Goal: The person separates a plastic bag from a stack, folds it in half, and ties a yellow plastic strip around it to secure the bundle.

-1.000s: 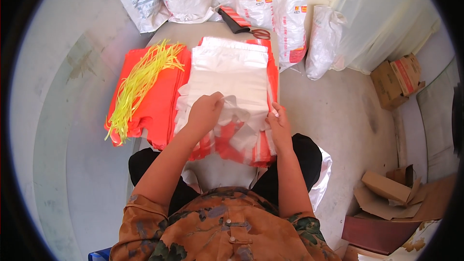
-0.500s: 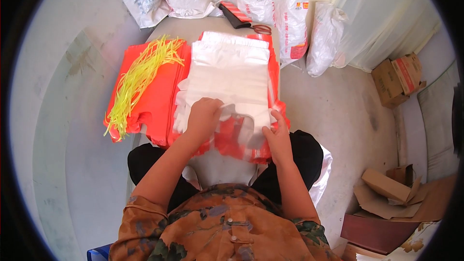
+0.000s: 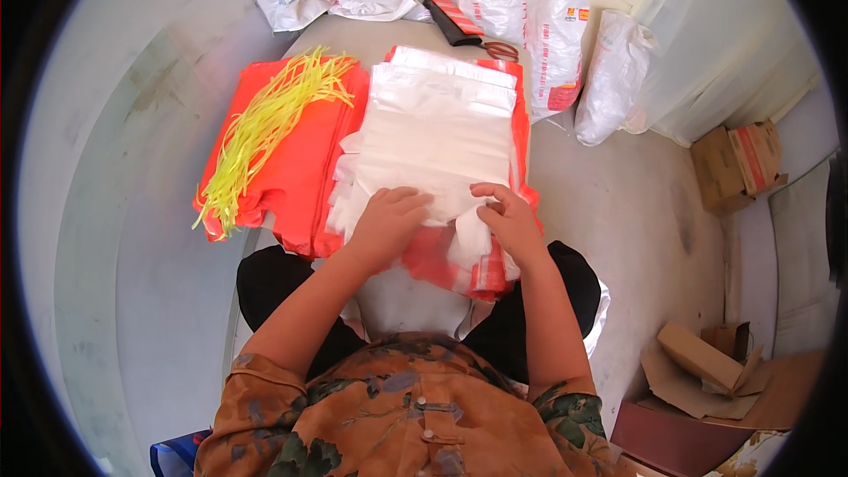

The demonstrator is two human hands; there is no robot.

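Both hands, left hand flat and open, right hand pinching stacked white plastic bags; best pressed even at near edge.

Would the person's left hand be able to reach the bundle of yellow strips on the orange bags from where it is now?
Probably yes: the left hand rests on the white plastic bags, and the yellow strips lie uncovered on the orange bags just to its left, with nothing between.

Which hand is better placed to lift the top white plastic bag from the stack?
Probably the right hand: its fingers curl at the near edge of the stack of thin white plastic bags, seemingly pinching a layer. The left hand lies flat on the stack, pressing it down.
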